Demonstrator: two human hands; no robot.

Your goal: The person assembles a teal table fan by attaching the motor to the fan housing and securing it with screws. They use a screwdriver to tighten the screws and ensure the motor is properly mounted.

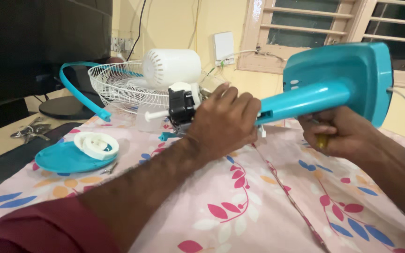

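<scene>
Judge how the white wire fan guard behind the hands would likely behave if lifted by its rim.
The white wire fan guard is thin open wire, so it is probably light for its size. Held by one edge it may flex a little. The white motor cover seems to rest on it and could slide off.

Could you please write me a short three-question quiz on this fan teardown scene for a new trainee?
1. True or false: the left hand grips the fan where the black motor meets the teal stand.
2. What lies on the teal disc at the left of the floral cloth? A) a white round part B) a bunch of keys C) the wire grille
3. Fill in: the right hand holds a tool with a ____ handle under the stand.

Key
1. True.
2. A, the white round part.
3. Yellow; only a bit of the handle shows, so the kind of tool cannot be told.
</scene>
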